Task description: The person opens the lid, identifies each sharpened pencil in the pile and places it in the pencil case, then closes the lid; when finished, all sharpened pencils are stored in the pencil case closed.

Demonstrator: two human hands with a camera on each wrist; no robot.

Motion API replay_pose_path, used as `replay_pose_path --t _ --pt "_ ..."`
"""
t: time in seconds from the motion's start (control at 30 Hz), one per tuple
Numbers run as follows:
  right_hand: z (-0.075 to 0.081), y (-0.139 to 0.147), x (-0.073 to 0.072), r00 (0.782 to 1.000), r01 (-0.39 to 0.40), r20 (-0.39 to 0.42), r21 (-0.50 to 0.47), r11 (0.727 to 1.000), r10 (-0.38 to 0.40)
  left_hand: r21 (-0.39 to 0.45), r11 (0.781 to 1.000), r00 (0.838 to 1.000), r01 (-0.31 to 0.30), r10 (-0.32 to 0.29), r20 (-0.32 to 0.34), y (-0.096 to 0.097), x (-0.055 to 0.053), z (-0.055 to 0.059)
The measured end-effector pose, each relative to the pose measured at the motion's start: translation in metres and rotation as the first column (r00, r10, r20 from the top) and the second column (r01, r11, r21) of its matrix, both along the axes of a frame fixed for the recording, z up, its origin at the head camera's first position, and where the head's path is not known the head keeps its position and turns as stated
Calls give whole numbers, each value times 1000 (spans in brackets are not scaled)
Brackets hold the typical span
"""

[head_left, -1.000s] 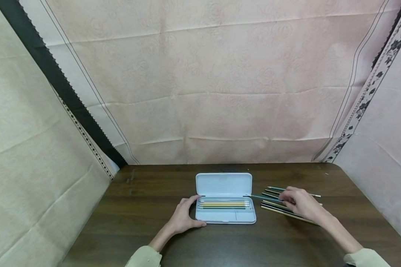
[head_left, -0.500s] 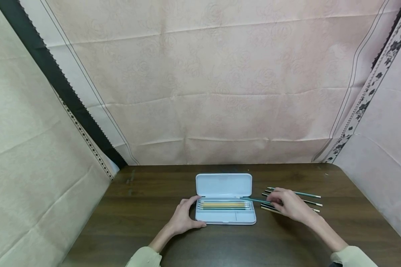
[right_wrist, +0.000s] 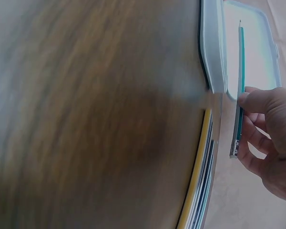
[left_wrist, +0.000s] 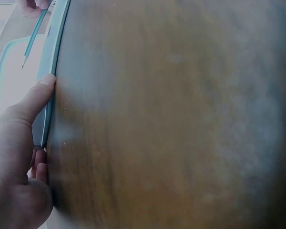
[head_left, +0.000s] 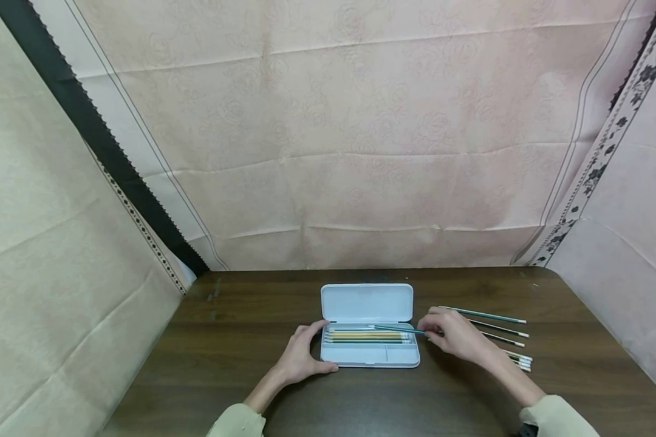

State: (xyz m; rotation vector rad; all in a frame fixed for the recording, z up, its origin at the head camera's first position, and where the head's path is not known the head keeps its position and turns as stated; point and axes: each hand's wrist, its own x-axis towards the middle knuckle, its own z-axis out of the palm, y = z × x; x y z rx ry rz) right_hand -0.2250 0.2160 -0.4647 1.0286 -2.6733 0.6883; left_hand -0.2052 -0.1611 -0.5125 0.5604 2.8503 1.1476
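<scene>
A light-blue pencil case (head_left: 355, 357) lies with its lid raised on the table, several pencils (head_left: 361, 340) side by side in its long compartment. My left hand (head_left: 300, 355) grips the case's left end, thumb at the front edge and fingers at the back corner. Between thumb and fingers, my right hand (head_left: 455, 332) pinches a teal pencil (right_wrist: 241, 62) near its eraser end. The pencil's sharpened tip points left, over the case's long compartment. The left wrist view also shows the thumb (left_wrist: 38, 93) against the case's front edge.
Several loose pencils (head_left: 497, 317) lie on the brown table (head_left: 382, 400) right of the case, partly hidden under my right hand. A yellow pencil (right_wrist: 196, 167) is nearest in the right wrist view. Pale cloth (head_left: 361, 152) hangs behind the table.
My right hand has moved left from the loose pencils, bringing the teal pencil over the case. My left hand has stayed on the case.
</scene>
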Motion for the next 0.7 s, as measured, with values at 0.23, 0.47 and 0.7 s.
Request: replay_pose_path --t 0.23,0.47,0.7 --pt "-3 -15 -2 998 -58 0 -17 998 58 -1 1000 1000 -9 9 13 0 -1 0" --pt "-6 -30 -3 992 -126 -31 -42 991 125 5 1000 1000 -4 4 7 0 0 1" --pt "-6 -43 -4 990 -139 8 -34 990 139 -1 1000 1000 -4 4 -2 0 1 0"
